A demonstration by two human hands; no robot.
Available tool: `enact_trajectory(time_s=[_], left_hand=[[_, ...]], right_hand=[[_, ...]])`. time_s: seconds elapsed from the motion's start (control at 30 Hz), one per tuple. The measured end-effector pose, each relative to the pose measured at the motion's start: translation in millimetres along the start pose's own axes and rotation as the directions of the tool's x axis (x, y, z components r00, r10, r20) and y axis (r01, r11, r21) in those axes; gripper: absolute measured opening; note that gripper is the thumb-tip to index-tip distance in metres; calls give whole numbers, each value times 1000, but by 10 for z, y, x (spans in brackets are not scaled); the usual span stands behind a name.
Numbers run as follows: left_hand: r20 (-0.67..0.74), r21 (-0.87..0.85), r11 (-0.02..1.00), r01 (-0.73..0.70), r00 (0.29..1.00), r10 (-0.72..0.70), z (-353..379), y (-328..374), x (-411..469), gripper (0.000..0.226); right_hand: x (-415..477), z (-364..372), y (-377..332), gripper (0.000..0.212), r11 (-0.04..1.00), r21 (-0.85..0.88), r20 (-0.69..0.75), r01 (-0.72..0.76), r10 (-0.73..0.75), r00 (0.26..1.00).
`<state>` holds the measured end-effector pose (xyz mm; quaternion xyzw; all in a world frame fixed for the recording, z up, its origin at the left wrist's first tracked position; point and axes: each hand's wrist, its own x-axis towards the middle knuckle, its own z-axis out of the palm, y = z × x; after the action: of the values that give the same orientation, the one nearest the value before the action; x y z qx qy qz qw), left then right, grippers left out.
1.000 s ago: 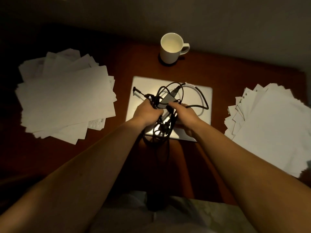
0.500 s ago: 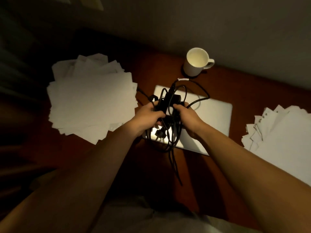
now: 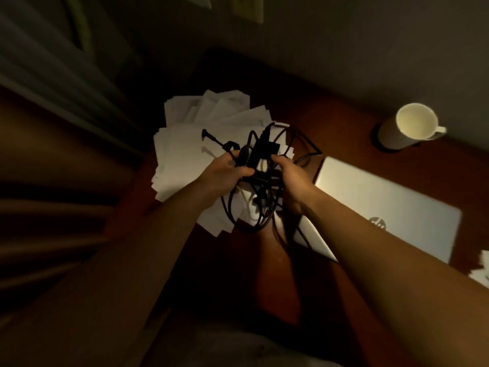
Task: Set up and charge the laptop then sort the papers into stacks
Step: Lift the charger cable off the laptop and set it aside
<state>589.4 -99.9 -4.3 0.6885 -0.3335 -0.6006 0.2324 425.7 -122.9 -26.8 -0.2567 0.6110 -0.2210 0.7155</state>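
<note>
From the head camera, both bare forearms reach forward over a reddish-brown wooden counter (image 3: 330, 120) in dim, warm light. The left hand (image 3: 225, 173) and the right hand (image 3: 291, 181) are held close together, raised above the counter's surface. Each has its fingers curled tight around the same black laptop charger (image 3: 260, 152). The left hand's fingers wrap the near side of the adapter brick, and the right hand grips the brick's other side along with several strands of the cable (image 3: 270, 213). The cable is tangled: loops arch up behind the brick, more loops hang down between the two wrists, and one strand trails toward the person's lap. The barrel plug (image 3: 205, 134) sticks out to the upper left of the left hand. Directly beneath and behind the hands lies an untidy, fanned pile of white papers (image 3: 185, 154) on the counter. To the right of the hands sits a closed silver laptop (image 3: 397, 202) with a round logo on its lid; the right forearm crosses over its near corner. A white mug (image 3: 412, 125) stands upright at the counter's far edge beyond the laptop, near the wall. A few more white sheets (image 3: 483, 271) show at the right edge of the view.
</note>
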Motion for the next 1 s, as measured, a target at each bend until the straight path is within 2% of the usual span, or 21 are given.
enact_trajectory(time_s=[0.07, 0.13, 0.27, 0.33, 0.4, 0.47, 0.5, 0.6, 0.67, 0.77, 0.8, 0.87, 0.9, 0.93, 1.0], left_hand=[[1, 38, 999, 0, 1000, 0, -80, -58, 81, 27], [5, 56, 998, -17, 1000, 17, -152, -140, 179, 28], [-70, 118, 993, -21, 997, 30, -265, -269, 364, 19], [-52, 203, 979, -21, 998, 33, -319, -303, 402, 25], [-44, 356, 934, 4, 999, 12, -342, -319, 407, 50], [-85, 512, 855, 76, 996, -38, -355, -323, 397, 78], [-107, 570, 815, 102, 993, -49, -357, -325, 378, 79], [-154, 657, 747, 103, 988, 0, -377, -329, 285, 65], [-216, 716, 692, 89, 971, 98, -390, -295, 203, 54], [-263, 875, 474, 99, 919, 294, -351, -182, 66, 54], [-271, 889, 449, 89, 894, 357, -305, -125, 11, 54], [-225, 888, 457, -42, 828, 514, -145, -33, -99, 44], [-171, 885, 446, -133, 798, 578, -31, 16, -154, 37], [-104, 885, 414, -211, 778, 619, 98, 50, -206, 33], [73, 899, 286, -331, 758, 648, 414, 81, -264, 29]], right_hand=[[81, 108, 6, 25, 997, -72, -53, 29, -33, 998], [174, 201, 32, 30, 991, -116, -97, 60, -71, 993], [219, 355, 57, 35, 995, -62, -133, 81, -89, 987], [203, 418, 64, 54, 995, -50, -130, 84, -90, 987], [191, 453, 67, 86, 996, -66, -162, 62, -72, 984], [165, 442, 53, 96, 992, -121, -195, 27, -50, 980], [124, 428, 46, 91, 989, -146, -191, 0, -28, 981], [25, 309, 49, 56, 976, -200, -124, -87, 62, 990], [-14, 183, 66, 59, 959, -253, -124, -126, 97, 988], [-182, 39, 5, 43, 950, -308, -134, -61, 20, 991], [-258, -34, -15, 31, 951, -308, -132, -20, -21, 991], [-404, -271, 5, 18, 942, -327, -128, 69, -116, 985], [-481, -418, 36, 20, 924, -365, -139, 112, -173, 975], [-550, -579, 74, 23, 892, -428, -163, 144, -233, 959], [-671, -924, 193, 23, 787, -595, -201, 165, -344, 917]])
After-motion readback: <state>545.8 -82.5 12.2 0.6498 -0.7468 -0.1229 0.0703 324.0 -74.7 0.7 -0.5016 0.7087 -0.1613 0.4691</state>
